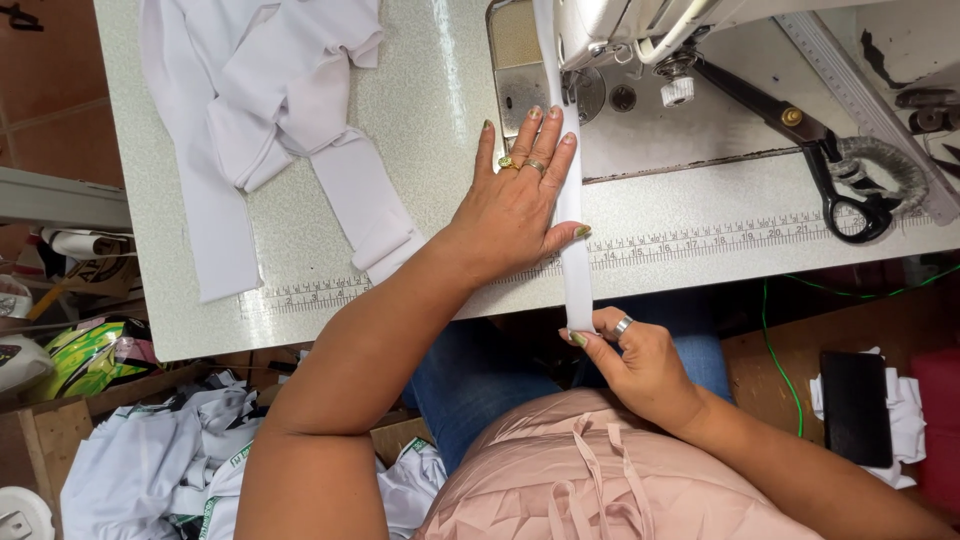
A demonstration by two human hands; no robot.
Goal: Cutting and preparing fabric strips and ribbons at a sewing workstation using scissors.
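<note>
A: What have we got? Where's the strip?

B: White fabric strip (pixel 572 215) runs straight down the table (pixel 440 90), from under the sewing machine (pixel 640 25) at 12 o'clock to past the near table edge at 6 o'clock. It crosses the printed ruler (pixel 700 243) on the way.

A: Hands?

B: Left hand (pixel 515 205) lies flat and spread, fingers open, pressing the strip down from its 9 o'clock side; nothing is clenched. Right hand (pixel 625 355) sits below the table edge, thumb and fingers pinched on the strip's loose end.

A: How do we rate the handling?

B: We'd judge it light, soft and limp, maybe a bit stretchy. It'll sag or twist unless kept taut. Best hold is the free end, pinched as it is now, with a flat palm higher up to keep it straight.

A: Is it under the needle?

B: Can't tell, since the machine head hides that part.

A: Anything else around?

B: White garment pieces (pixel 270 110) lie bunched at 10 o'clock on the table. Black scissors (pixel 820 160) rest at 2 o'clock, well apart from both hands. A dark phone (pixel 855 405) is at 4 o'clock on a lower surface, and a heap of white clothes (pixel 170 460) sits at 8 o'clock.
</note>
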